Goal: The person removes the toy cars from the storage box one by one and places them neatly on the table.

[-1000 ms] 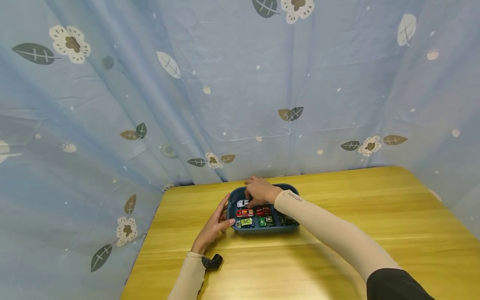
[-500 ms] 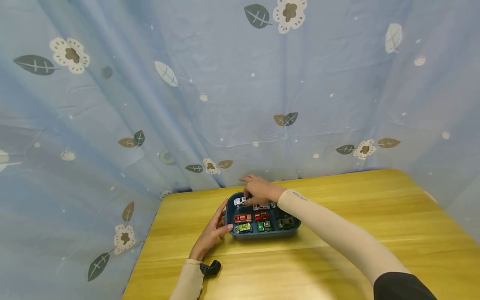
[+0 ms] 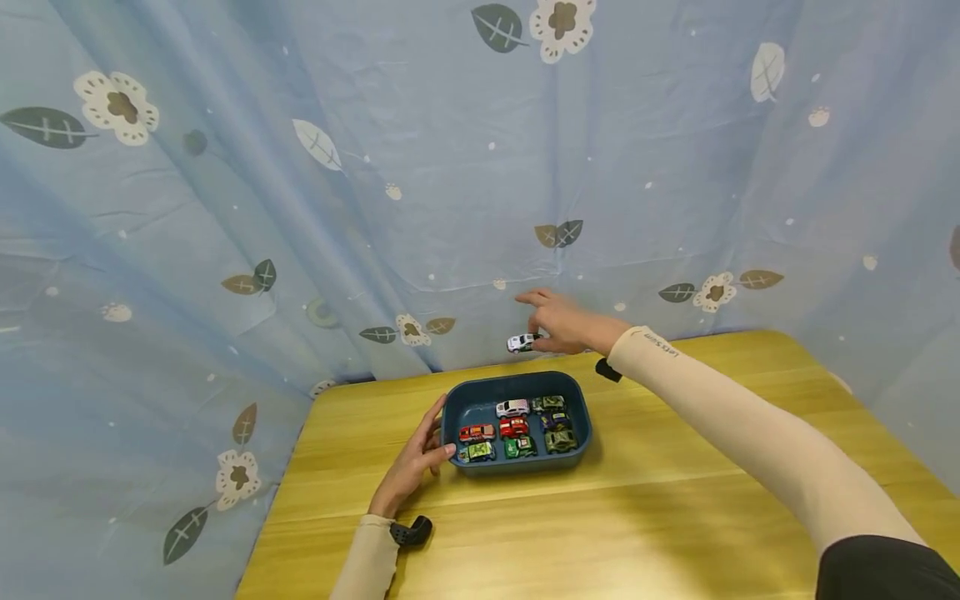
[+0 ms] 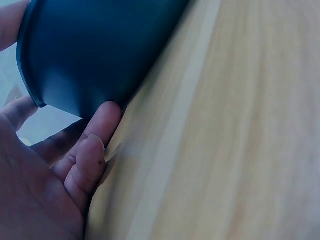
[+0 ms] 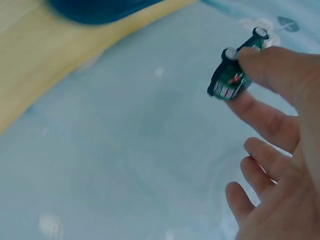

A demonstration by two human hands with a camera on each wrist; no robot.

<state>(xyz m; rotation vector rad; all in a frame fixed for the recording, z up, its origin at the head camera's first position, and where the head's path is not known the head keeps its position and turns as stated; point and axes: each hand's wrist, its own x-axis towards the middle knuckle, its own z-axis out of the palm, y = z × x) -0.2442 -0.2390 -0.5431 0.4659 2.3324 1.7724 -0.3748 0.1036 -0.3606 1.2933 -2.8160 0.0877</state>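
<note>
A toy car (image 3: 522, 342), white at its front, is pinched between the thumb and index finger of my right hand (image 3: 561, 323). The hand is raised past the back edge of the dark blue bin (image 3: 517, 468), its other fingers spread. The right wrist view shows the green side of this car (image 5: 231, 80). My left hand (image 3: 411, 467) holds the bin's left end, thumb at the front corner. Seen from the left wrist, fingertips (image 4: 107, 117) press against the bin's outer wall (image 4: 95, 55). Several small toy cars sit in rows inside, among them a red one (image 3: 513, 427) and a white one (image 3: 512, 408).
The bin stands on a yellow wood-grain table (image 3: 600, 533), near its back edge. A blue curtain (image 3: 450, 167) printed with flowers and leaves hangs behind and to the left. A black strap (image 3: 412, 532) is around my left wrist.
My right hand has lifted the white-fronted toy car out of the bin's back left part and carried it up and right, past the back rim. My left hand stays at the bin's left end.
</note>
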